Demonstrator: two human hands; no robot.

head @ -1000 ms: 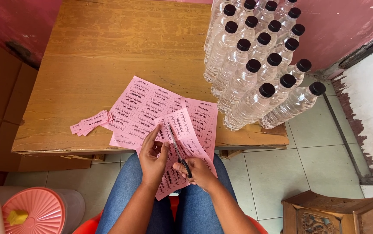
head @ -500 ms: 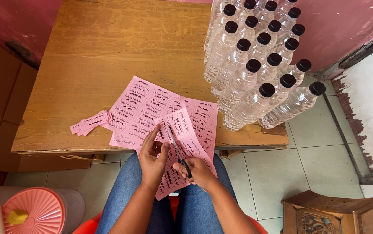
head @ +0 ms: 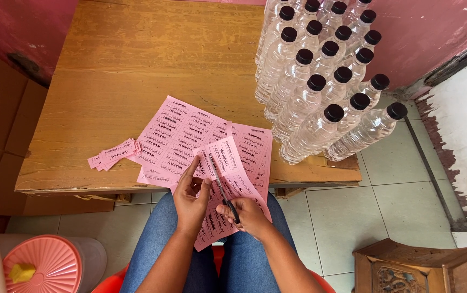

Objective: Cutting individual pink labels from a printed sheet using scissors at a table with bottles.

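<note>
Over the person's lap, seen from a camera on their head, two bare hands work a sheet of pink printed labels (head: 228, 184). It lies half over the near table edge and half above the blue-jeaned knees, so the free part hangs where the blades can get around it. The left hand (head: 191, 196) pinches the sheet's left side, thumb on top and fingers curled under, keeping the paper taut. The right hand (head: 249, 216) is clenched through the dark handles of a pair of scissors (head: 223, 190), whose thin blades point away from the body and lie along a gap between two columns of labels. Whether the blades are parted or closed at this instant is too fine to tell.

More uncut pink label sheets (head: 190, 135) rest flat on the wooden table (head: 135, 65) just beyond the hands, fanned and overlapping, within easy reach. To their left, near the table's front edge, sits a small pile of cut label strips (head: 115, 154), set aside from the whole sheets.

On the table's right side stands a tight block of clear plastic bottles with black caps (head: 325, 70), filled with clear liquid and without labels, apart from the paper.

Lower left, on the floor, is a salmon-pink round lid (head: 43, 266); lower right, a carved wooden box (head: 423, 268) on pale tiles.
</note>
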